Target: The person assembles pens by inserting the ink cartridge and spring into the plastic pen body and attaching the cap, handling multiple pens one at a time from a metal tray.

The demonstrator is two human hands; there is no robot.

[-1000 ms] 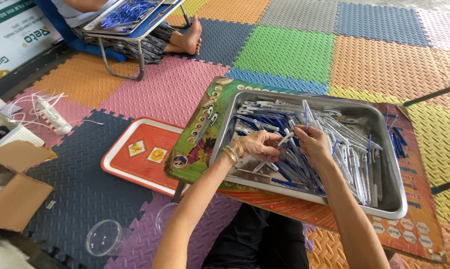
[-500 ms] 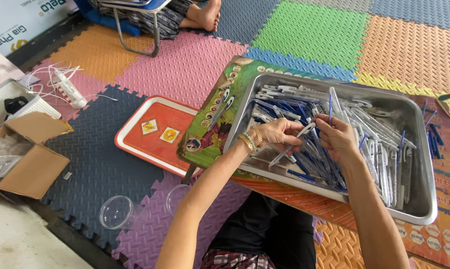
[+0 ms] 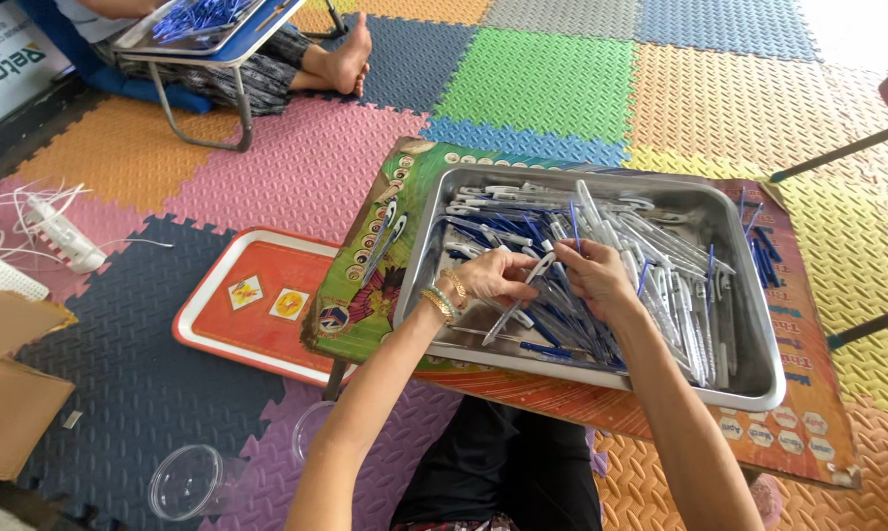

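The left hand (image 3: 488,277) is curled, its fingers pinched round a slim white-and-clear pen (image 3: 519,299) that slants down to the left. The right hand (image 3: 590,275), fingers bent, meets the pen's upper end, though I cannot tell whether it grips. Both work over a shiny rectangular steel tray (image 3: 759,374), where the pen is held just above a loose heap of blue and clear plastic pen parts (image 3: 660,265). The tray sits on a printed low table (image 3: 365,295), beside an orange tray (image 3: 237,324) on ridged foam mats (image 3: 532,69).

Blue-and-white pens (image 3: 601,265), silver tray (image 3: 749,324)
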